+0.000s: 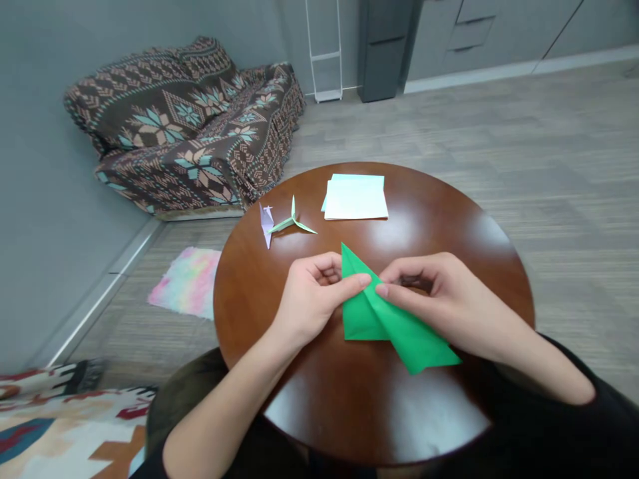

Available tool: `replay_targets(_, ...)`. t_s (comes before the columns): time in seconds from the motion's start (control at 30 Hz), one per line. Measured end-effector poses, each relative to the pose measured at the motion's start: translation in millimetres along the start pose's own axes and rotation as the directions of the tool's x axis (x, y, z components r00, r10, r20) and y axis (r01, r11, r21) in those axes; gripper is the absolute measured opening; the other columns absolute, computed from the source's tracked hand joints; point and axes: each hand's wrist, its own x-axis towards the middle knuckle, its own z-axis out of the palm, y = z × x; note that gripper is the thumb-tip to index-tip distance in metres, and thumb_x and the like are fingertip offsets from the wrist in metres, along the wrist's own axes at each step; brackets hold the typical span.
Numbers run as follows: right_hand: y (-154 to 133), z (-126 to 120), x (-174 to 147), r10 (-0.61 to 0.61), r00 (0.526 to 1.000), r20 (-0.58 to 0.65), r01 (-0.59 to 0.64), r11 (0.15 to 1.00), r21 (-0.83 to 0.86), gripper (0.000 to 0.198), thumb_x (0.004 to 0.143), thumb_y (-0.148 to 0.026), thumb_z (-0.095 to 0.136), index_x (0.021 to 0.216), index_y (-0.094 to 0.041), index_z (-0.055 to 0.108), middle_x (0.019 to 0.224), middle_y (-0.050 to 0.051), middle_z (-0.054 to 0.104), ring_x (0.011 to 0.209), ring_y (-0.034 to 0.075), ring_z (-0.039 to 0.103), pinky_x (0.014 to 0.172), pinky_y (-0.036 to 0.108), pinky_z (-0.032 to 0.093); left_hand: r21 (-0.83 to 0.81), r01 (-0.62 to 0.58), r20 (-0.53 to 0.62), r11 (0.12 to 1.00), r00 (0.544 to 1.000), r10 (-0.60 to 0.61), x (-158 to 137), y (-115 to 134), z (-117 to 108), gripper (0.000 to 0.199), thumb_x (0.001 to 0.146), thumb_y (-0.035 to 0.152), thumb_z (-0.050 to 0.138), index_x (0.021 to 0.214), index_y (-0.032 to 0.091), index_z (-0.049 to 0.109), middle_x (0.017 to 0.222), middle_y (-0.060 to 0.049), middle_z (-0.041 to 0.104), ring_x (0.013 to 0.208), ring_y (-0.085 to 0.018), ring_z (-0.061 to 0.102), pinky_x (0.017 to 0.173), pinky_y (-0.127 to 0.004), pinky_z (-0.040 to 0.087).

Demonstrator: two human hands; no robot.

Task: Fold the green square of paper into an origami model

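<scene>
A green sheet of folded paper [399, 319] is held up over the round table, with a pointed tip at its top and two flaps spreading below. My left hand [314, 293] pinches its left part, thumb lying on the front and the other fingers partly hidden behind. On the right, my right hand [439, 293] grips the paper's upper right edge between thumb and fingers, close to the left thumb. Beyond my left hand a pale green folded paper piece with three thin arms [293, 218] stands beside a lilac folded paper piece [266, 226].
The brown round table [449, 219] carries a stack of white and pale blue paper sheets [356, 199] at its far side. A sofa with a patterned cover [200, 133] stands back left. A pastel fluffy mat [186, 283] lies on the floor left of the table.
</scene>
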Motion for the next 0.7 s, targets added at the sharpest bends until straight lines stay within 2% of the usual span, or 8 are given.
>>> replay_targets(0.2,3.9,-0.7,5.2,-0.016,0.998,0.057,0.016,1.0,-0.001,0.013,0.087,-0.026,0.07,0.077,-0.016,0.071,0.065,-0.003,0.058,0.058,0.01,0.045,0.049,0.021,0.033,0.018,-0.005,-0.001,1.0,1.0,0.005,-2.2,3.4,3.6,0.026,0.065,0.031,0.095,0.069,0.016,0.073,0.065,0.0,0.069,0.059,-0.012,0.06,0.058,-0.024,0.049)
replay_targets(0.4,8.1,2.8,9.6,0.01,0.999,0.05,-0.01,1.0,-0.007,0.018,0.088,-0.028,0.067,0.075,-0.016,0.067,0.063,-0.003,0.055,0.057,0.01,0.043,0.05,0.022,0.033,0.046,0.04,-0.015,0.998,0.999,-0.04,-0.7,2.0,1.5,0.028,0.064,0.033,0.095,0.07,0.016,0.074,0.067,-0.001,0.07,0.059,-0.013,0.061,0.057,-0.024,0.049)
replay_targets(0.57,17.1,7.5,15.5,0.076,0.991,0.107,-0.091,0.987,0.135,0.023,0.077,-0.033,0.08,0.075,-0.016,0.066,0.067,-0.003,0.06,0.06,0.011,0.05,0.056,0.023,0.039,0.09,0.045,-0.031,0.995,0.999,-0.042,-1.5,4.5,2.1,0.027,0.063,0.03,0.095,0.069,0.015,0.074,0.065,-0.002,0.07,0.057,-0.013,0.059,0.054,-0.024,0.047)
replay_targets(0.7,21.6,8.9,18.1,0.136,0.983,0.127,-0.159,0.968,0.192,0.017,0.073,-0.026,0.079,0.072,-0.016,0.065,0.063,-0.004,0.059,0.057,0.01,0.049,0.055,0.022,0.037,0.099,0.038,-0.02,0.994,0.999,-0.037,-2.8,5.7,3.4,0.025,0.063,0.028,0.094,0.067,0.015,0.074,0.063,-0.001,0.07,0.055,-0.012,0.058,0.052,-0.023,0.045)
